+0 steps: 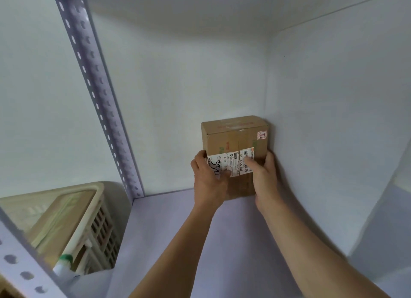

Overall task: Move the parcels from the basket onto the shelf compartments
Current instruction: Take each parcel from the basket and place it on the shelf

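Note:
A small brown cardboard parcel (235, 140) with a white shipping label stands on the pale shelf board (169, 242), pushed into the back right corner of the compartment. My left hand (209, 182) grips its left side, thumb on the label. My right hand (263, 175) grips its right side against the side wall. At the lower left, outside the shelf, a cream plastic basket (89, 211) holds a larger flat brown parcel (60, 220) with pale tape.
A perforated grey metal upright (97, 93) marks the compartment's left rear corner, and another perforated rail (20, 264) crosses the lower left. White walls (182, 86) close the back and right. A green-and-white object (64, 262) lies at the basket's near edge.

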A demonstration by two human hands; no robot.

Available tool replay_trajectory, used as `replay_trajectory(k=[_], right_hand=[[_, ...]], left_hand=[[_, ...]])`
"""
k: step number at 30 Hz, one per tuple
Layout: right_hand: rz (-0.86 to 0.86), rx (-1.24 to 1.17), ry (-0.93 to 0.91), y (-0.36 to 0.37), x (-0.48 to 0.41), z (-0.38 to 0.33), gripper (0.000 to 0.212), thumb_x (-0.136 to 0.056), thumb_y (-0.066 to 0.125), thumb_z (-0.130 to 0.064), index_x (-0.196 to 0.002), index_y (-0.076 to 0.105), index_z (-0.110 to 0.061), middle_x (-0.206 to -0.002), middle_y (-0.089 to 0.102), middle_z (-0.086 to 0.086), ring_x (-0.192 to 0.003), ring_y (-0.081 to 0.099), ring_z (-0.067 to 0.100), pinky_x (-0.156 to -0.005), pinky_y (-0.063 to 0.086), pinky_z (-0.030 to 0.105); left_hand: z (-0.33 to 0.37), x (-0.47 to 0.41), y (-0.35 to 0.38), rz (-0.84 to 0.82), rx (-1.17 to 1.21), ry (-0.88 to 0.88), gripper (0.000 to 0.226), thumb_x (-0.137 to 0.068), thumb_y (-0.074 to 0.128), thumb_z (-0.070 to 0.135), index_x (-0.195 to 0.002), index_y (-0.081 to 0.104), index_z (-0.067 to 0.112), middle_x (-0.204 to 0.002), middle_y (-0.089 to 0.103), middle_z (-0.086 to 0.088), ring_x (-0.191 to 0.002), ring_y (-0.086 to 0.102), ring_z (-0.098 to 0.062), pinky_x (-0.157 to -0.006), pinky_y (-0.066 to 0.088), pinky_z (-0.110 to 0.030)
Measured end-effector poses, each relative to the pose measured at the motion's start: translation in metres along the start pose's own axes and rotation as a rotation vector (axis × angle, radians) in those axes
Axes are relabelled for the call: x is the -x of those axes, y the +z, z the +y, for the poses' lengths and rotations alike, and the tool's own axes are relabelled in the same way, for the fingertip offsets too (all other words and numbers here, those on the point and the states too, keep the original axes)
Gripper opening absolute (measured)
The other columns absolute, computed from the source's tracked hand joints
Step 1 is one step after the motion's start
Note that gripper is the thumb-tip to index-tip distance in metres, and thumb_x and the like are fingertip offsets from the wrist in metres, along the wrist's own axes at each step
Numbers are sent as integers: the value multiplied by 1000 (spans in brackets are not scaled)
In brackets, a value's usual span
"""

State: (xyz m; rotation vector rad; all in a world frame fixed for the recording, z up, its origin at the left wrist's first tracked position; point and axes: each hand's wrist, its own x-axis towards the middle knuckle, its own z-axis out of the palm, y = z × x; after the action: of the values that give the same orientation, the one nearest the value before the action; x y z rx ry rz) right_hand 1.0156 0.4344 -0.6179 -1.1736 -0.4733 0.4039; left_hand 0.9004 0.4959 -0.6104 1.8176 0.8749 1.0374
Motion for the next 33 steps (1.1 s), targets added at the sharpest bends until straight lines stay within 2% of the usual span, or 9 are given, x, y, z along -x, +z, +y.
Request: replay_trajectory(k=[8,12,14,18,19,21,23,28,33], right_hand=[[46,132,-17,5,-3,3,49,-98,68,-12,-142,50,-22,-124,70,-5,-116,68,18,-103,55,43],[43,150,37,3,0,-7,45,-94,68,-14,-136,53,-23,-116,71,-6,-108,68,16,-95,54,39],[39,142,117,5,2,-18,47,-85,69,-32,-130,57,-23,-113,74,-1,-103,70,20,-93,57,43],[-4,72,288,14,-3,-40,114,-47,72,-91,-135,65,-19,-111,79,5,-103,75,27,-96,59,50],[-12,83,302,16,-3,-47,115,-44,68,-97,-128,70,-19,-106,81,4,-100,76,27,-95,59,48],[-30,94,305,19,-1,-62,92,-56,61,-96,-106,78,-20,-94,82,5,-92,77,27,-91,60,45],[-40,100,330,21,-2,-69,82,-66,59,-92,-104,75,-21,-97,80,6,-93,76,28,-93,58,44],[-21,107,357,25,-3,-78,108,-49,58,-95,-127,69,-21,-112,77,6,-100,73,28,-94,56,44],[0,119,357,26,-6,-73,117,-42,55,-96,-132,66,-22,-113,76,5,-100,74,29,-96,57,48]], left_hand=[[5,-5,-1,76,-148,7,59,-91,81,13,-131,39,18,-134,46,3,-117,62,-24,-87,50,-37],[12,-6,-6,22,-175,-16,59,-89,83,19,-127,38,18,-128,46,3,-113,62,-25,-98,55,-47],[17,-8,-10,-36,-87,-71,70,-83,88,35,-129,38,17,-129,46,2,-116,61,-23,-102,55,-50],[44,-14,-21,-151,137,-309,104,-75,64,86,-152,35,23,-144,46,1,-129,51,-24,-106,45,-47],[50,-16,-23,-178,155,-360,102,-81,57,89,-158,32,26,-148,44,-1,-128,48,-25,-102,41,-47],[58,-25,-26,-207,165,-427,102,-85,42,93,-162,27,29,-155,43,-5,-130,46,-30,-96,35,-52],[62,-33,-26,-204,158,-470,104,-85,35,96,-165,20,32,-160,40,-10,-139,45,-36,-94,34,-54],[61,-43,-23,-184,121,-484,94,-91,33,88,-164,20,30,-157,43,-16,-134,48,-41,-90,39,-52],[57,-46,-22,-197,134,-471,89,-88,39,85,-156,28,30,-145,51,-16,-121,56,-39,-68,46,-40]])
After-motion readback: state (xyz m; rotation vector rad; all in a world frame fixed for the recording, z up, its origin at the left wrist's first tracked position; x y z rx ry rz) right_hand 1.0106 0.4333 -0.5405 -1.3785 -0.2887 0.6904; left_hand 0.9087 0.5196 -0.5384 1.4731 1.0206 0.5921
